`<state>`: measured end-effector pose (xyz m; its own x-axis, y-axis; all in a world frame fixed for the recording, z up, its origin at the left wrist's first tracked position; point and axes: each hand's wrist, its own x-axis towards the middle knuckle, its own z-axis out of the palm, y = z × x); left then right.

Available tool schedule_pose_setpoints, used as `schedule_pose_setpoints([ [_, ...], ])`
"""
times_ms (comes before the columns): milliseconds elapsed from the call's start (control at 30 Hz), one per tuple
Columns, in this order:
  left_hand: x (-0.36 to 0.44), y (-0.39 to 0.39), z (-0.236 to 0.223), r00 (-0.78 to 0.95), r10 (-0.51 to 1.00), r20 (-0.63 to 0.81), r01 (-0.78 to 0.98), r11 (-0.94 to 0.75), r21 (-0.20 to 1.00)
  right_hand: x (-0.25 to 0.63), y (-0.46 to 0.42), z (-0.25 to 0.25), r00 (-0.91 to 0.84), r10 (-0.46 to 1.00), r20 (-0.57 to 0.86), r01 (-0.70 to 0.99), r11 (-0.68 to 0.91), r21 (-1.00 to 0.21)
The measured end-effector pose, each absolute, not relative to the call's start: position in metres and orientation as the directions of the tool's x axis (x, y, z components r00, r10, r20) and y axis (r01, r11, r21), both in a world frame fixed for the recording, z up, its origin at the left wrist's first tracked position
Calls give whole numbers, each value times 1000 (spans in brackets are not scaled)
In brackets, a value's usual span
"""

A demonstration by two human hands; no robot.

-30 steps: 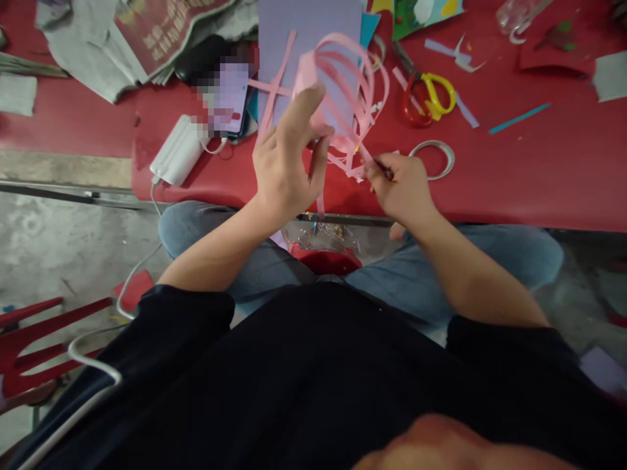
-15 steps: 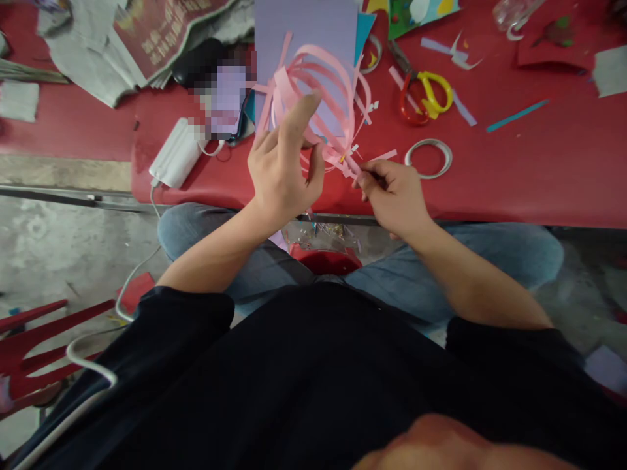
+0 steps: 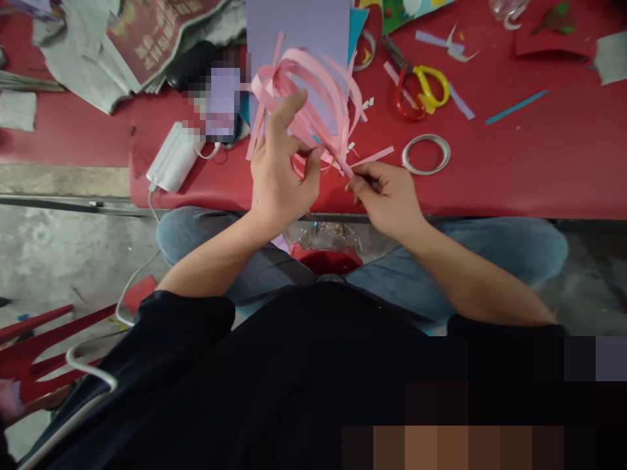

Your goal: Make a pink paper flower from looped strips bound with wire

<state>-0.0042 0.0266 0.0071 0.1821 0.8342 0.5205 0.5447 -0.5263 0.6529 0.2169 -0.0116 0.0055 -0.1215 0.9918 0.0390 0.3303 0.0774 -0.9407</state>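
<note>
A bundle of looped pink paper strips (image 3: 313,85) is raised just above the near edge of the red table (image 3: 514,170). My right hand (image 3: 386,196) pinches the gathered lower ends of the strips between thumb and fingers. My left hand (image 3: 281,170) pinches a strip near the loops' middle with thumb and middle finger, its index finger pointing up in front of the loops. A lilac paper sheet (image 3: 298,26) lies behind the bundle.
Red and yellow scissors (image 3: 421,88) and a tape ring (image 3: 426,155) lie right of the hands. A white power bank (image 3: 171,156) with cable and a phone (image 3: 220,98) lie left. Newspapers (image 3: 127,46) cover the far left. Paper scraps dot the table.
The pink loops have swung left and come lower and closer to me. My left thumb and fingers have closed onto a strip. My right hand shifted slightly left, still pinching the ends.
</note>
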Motion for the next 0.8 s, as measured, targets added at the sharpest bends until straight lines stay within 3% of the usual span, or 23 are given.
schedule_pose_setpoints([
  [100,-2,21,8,104,811,576,575,-522,631,215,-14,7,-129,992,-5,260,29,-965],
  [233,-2,18,7,142,846,514,595,-487,639,214,-17,8,-124,991,-51,189,-27,-982],
  [367,-3,19,3,146,820,553,567,-527,632,213,-18,11,-129,989,-74,190,-49,-981],
  [800,2,13,-3,137,856,499,525,-490,696,211,-23,18,-140,984,-111,169,-87,-982],
])
